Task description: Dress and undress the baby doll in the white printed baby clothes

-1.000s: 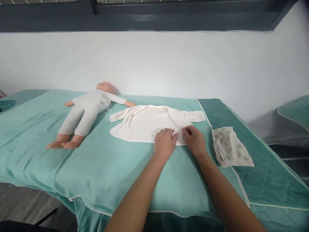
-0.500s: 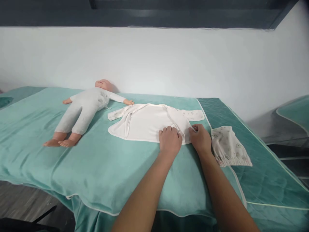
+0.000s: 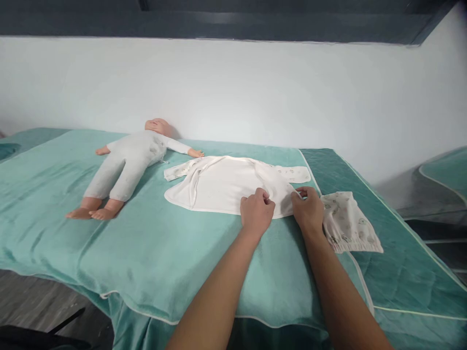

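Observation:
A white baby shirt (image 3: pixel 226 187) lies spread open on the green sheet, its patterned sleeves stretched to both sides. My left hand (image 3: pixel 257 210) is over its lower right part, fingers curled together; whether cloth is caught in them is hidden. At the shirt's right edge, my right hand (image 3: pixel 308 208) pinches the fabric between thumb and fingers. Just right of that hand is a folded patterned white garment (image 3: pixel 350 223) with a gathered edge. A baby doll (image 3: pixel 133 158) in a white suit lies on its back to the left, one hand close to the shirt's left sleeve.
The bed's light green sheet (image 3: pixel 146 262) hangs over the front edge. A darker green quilted cover (image 3: pixel 412 262) extends on the right. Behind stands a white wall (image 3: pixel 233 92), with a dark beam (image 3: pixel 233 22) overhead. Grey floor (image 3: pixel 32 296) shows at lower left.
My left hand's fingers have curled in and lifted slightly from the shirt. My right hand has shifted a little to the right along the shirt's edge. The doll lies unchanged.

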A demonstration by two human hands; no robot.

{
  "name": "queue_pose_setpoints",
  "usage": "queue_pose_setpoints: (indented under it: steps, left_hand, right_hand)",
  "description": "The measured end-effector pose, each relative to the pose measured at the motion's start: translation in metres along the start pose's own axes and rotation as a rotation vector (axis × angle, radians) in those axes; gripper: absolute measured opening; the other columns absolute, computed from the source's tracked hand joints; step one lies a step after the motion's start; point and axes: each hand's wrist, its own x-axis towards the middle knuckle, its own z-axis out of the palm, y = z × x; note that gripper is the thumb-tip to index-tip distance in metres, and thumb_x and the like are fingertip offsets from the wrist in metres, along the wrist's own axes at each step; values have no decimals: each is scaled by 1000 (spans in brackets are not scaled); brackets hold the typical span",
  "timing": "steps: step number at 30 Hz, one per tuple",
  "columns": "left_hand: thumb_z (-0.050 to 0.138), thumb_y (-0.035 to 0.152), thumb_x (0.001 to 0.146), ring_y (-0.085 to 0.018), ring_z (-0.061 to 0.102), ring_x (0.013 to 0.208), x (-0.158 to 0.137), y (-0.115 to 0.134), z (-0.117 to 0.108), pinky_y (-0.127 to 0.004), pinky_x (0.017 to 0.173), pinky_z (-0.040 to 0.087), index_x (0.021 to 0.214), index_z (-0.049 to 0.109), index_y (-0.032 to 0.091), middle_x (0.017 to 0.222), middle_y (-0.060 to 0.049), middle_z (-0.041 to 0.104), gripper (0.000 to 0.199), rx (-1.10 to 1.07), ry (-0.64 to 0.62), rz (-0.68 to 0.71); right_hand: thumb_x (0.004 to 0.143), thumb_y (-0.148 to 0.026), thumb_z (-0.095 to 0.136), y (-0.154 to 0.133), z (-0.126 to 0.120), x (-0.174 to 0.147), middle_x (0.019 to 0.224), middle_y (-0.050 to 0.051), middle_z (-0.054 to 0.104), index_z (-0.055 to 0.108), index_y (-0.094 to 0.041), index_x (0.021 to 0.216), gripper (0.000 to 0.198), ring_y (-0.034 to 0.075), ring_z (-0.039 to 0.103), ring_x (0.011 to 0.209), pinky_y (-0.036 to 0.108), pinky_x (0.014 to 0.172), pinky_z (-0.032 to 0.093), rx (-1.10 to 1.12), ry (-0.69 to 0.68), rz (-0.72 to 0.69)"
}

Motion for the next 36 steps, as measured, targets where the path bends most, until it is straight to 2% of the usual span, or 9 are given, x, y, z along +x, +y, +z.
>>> queue_pose_setpoints:
  steps: [5,8,12,17,25,27,30,33,36]
  left_hand:
    - [48,19,89,-20,66,94,-1,-3,4,-37,87,39,118,65,31,98,0,75,36,29,13,125]
    - [45,22,92,-21,64,99,-1,-4,6,-38,90,39,106,72,28,101,-2,74,31,64,-11,147]
    - [47,22,91,-21,63,94,-4,-2,7,-39,88,40,85,72,22,92,-4,72,26,118,16,146]
    - [49,25,91,-24,60,98,-7,1,8,-40,85,41,85,70,18,95,-8,69,23,183,100,128]
    - [48,33,97,-25,60,98,-7,0,6,-40,85,41,94,61,20,97,-7,68,19,235,41,177]
    - [49,31,97,-24,61,97,-6,-1,6,-40,85,40,98,58,20,97,-6,69,14,228,23,205]
    - [50,23,94,-24,63,95,-3,-2,6,-39,83,40,99,56,21,93,-5,70,9,209,17,227]
    - [48,19,92,-24,64,90,0,-5,4,-37,80,39,98,56,21,88,-4,70,10,170,-8,195]
    - [46,19,91,-21,65,86,3,-7,5,-35,79,40,102,56,24,86,-2,71,16,117,-14,162]
  right_hand:
    - [79,-26,49,4,2,0,100,9,61,63,-20,101,27,23,55,84,35,78,41,-60,-3,-98]
    - [79,-20,45,5,1,-3,105,10,60,65,-21,103,31,22,55,84,34,76,41,-69,-15,-151]
    - [77,-15,44,6,1,-5,108,11,59,68,-21,100,34,25,56,93,36,79,42,-110,-28,-206]
    - [73,-10,44,6,2,-4,109,11,61,68,-21,98,37,29,53,104,40,88,41,-137,-30,-290]
    - [83,-17,43,-4,1,-8,117,11,66,65,-20,105,31,26,58,112,42,98,45,82,44,-431]
    - [86,-19,42,-11,2,-6,120,12,65,64,-19,111,33,24,59,114,41,101,45,141,-3,-468]
    - [88,-23,44,-27,12,4,124,12,65,61,-18,121,37,24,58,117,41,103,44,158,-143,-495]
    - [88,-24,44,-45,32,28,131,11,62,59,-18,127,42,26,54,124,44,108,40,99,-292,-512]
    - [89,-24,44,-60,56,58,136,13,59,57,-16,130,44,27,50,127,44,107,39,33,-331,-527]
